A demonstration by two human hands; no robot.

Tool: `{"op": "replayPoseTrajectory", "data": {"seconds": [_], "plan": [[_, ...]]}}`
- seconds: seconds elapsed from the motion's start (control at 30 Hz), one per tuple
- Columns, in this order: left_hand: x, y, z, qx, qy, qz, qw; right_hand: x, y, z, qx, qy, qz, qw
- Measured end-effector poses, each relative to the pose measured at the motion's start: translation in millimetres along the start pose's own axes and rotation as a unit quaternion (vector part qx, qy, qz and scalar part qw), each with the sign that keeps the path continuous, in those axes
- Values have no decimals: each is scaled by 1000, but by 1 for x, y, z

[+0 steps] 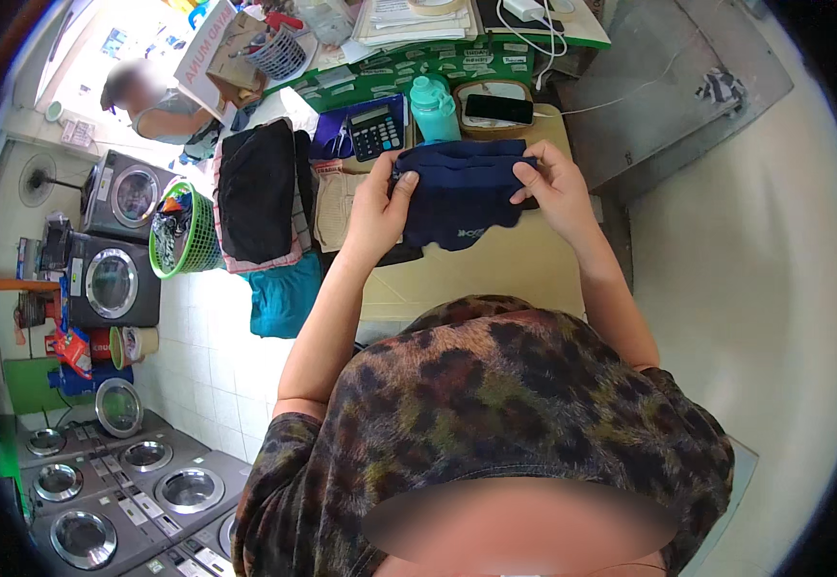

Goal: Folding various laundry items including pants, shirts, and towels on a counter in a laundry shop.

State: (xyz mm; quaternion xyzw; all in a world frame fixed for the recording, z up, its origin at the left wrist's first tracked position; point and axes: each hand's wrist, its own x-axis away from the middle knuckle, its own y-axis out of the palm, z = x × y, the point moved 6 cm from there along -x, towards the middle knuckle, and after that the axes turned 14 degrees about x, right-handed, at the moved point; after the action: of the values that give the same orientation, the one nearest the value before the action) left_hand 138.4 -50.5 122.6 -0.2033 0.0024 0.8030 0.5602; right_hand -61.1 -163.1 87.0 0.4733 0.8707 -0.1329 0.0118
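Both my hands hold up a dark navy garment by its upper corners, above a cream-coloured table. My left hand grips the left corner between thumb and fingers. At the right corner, my right hand pinches the waistband-like edge. The garment hangs partly folded, with a small light mark low on its front. Left of it lie a beige knitted cloth and a pile of folded clothes with a black garment on top. A teal cloth hangs at the near side of that pile.
Beyond the garment stand a teal bottle, a calculator and a phone on a tray. A green laundry basket with clothes is at left, near front-loading machines. Another person is at the upper left.
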Motion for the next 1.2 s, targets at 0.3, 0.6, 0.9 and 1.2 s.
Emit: {"op": "replayPoseTrajectory", "data": {"seconds": [0.3,0.6,0.9,1.2], "plan": [[-6,0,7,-83,6,-35,996,5,-9,-17,200,-76,0,977],[-6,0,32,-142,110,-12,984,11,5,-9,86,5,-36,996],[-6,-4,34,-139,118,43,982,27,25,-44,-6,-136,-97,986],[-12,-13,22,-117,61,28,991,11,8,-30,254,-50,41,965]]}}
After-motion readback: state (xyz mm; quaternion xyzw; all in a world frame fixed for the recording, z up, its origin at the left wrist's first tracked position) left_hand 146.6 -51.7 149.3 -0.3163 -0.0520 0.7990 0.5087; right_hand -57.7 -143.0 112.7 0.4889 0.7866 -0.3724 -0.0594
